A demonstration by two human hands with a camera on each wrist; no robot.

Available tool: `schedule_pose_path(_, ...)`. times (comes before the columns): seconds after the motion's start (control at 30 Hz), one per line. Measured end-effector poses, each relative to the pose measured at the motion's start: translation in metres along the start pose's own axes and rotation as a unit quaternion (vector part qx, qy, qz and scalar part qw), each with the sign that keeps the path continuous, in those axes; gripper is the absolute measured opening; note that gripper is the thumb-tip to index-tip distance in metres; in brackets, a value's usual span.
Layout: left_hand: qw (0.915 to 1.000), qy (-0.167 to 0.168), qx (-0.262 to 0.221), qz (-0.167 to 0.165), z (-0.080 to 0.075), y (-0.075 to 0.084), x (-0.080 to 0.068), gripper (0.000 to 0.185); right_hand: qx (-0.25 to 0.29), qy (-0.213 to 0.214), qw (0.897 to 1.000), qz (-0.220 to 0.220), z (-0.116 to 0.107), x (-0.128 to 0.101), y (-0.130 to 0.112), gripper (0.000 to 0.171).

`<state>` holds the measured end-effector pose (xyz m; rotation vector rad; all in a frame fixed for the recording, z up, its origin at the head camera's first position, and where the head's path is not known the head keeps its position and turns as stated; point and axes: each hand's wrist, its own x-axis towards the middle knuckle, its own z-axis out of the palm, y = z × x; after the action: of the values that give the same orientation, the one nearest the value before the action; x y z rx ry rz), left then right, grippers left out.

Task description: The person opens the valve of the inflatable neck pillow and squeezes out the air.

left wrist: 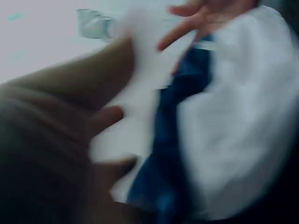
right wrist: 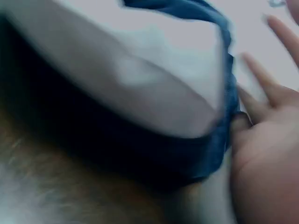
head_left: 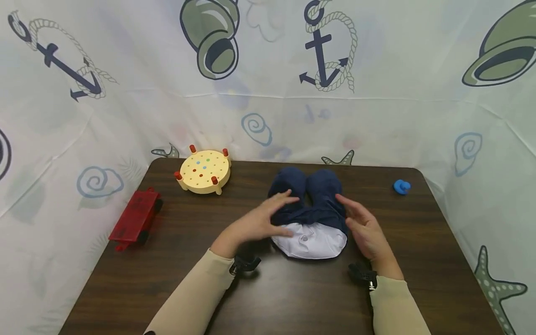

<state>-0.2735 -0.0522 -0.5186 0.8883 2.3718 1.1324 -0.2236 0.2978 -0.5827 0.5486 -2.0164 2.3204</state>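
Observation:
A small navy garment, like a pair of short trousers, lies on the table with two rounded leg-like ends pointing away. Its near end shows a white lining with a round button-like spot. My left hand is spread at the garment's left side, fingers apart and overlapping its edge in the head view. On the other side my right hand has its fingers extended close to the fabric. The right wrist view shows the white opening inside a navy rim, beside that hand's palm. Blur softens both wrist views.
A cream round toy with dots and red-tipped legs stands at the back left. Below it sits a red toy cart with dark wheels. A small blue piece lies at the back right. A printed cloth hangs behind the dark table.

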Motion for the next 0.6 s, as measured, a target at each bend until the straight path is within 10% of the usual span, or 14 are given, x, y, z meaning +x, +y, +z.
schedule_pose_path(0.13,0.9789,-0.125,0.153,-0.051,0.029,-0.006,0.001,0.128,-0.27,-0.114,0.952,0.092,0.017,0.006,-0.005,0.074)
schedule_pose_path(0.37,0.9707,-0.103,0.198,-0.089,0.038,0.004,0.001,0.131,-0.404,-0.137,0.899,0.103,0.034,0.015,-0.008,0.103)
schedule_pose_path(0.5,0.9711,-0.093,0.195,-0.101,0.037,0.005,0.002,0.118,-0.419,-0.14,0.891,0.106,0.035,0.014,-0.005,0.096)
schedule_pose_path(0.6,0.9729,-0.06,0.203,-0.092,0.036,0.001,0.006,0.111,-0.362,-0.127,0.917,0.11,0.026,0.009,-0.002,0.088)
